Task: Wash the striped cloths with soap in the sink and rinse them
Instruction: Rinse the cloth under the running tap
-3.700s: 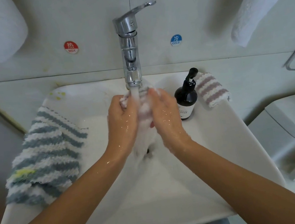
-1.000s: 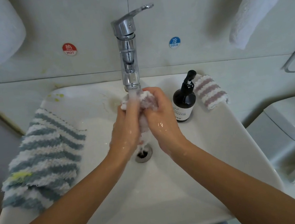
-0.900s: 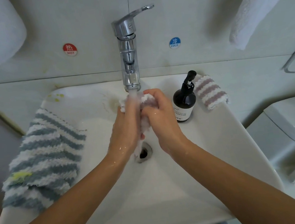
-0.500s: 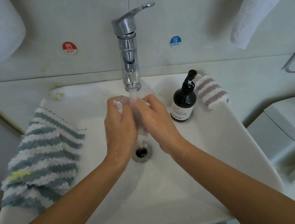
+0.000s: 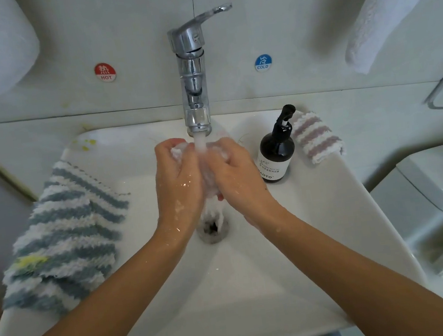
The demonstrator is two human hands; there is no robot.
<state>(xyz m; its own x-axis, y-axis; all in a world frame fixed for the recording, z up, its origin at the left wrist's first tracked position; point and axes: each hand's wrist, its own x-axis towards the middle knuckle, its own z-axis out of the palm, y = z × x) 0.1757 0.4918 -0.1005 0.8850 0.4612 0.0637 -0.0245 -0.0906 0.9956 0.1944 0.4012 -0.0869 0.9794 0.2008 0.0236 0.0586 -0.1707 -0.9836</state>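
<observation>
Both hands were curled round a small wet cloth [image 5: 206, 169] under the running tap [image 5: 191, 68]: the left hand [image 5: 179, 184] gripped its left side, the right hand [image 5: 239, 176] its right, with the knuckles close together and the water stream falling between them onto the cloth. White fluff showed above the fingers of each hand, and the cloth's lower end hung down towards the drain [image 5: 212, 229].

Half a second earlier the hands had been pressed more tightly, the left hand covering most of the cloth; now they had parted slightly, so more of the cloth showed between them. A second earlier the bundle had sat higher, nearly touching the spout.

The blue-striped cloth [image 5: 64, 237] lay draped over the sink's [image 5: 257, 289] left rim as before. The pink-striped cloth [image 5: 317, 136] stayed on the back right corner, just behind the dark soap bottle [image 5: 277, 152], which stood upright beside the right hand. Red "HOT" and blue "COLD" stickers flanked the tap on the wall.
</observation>
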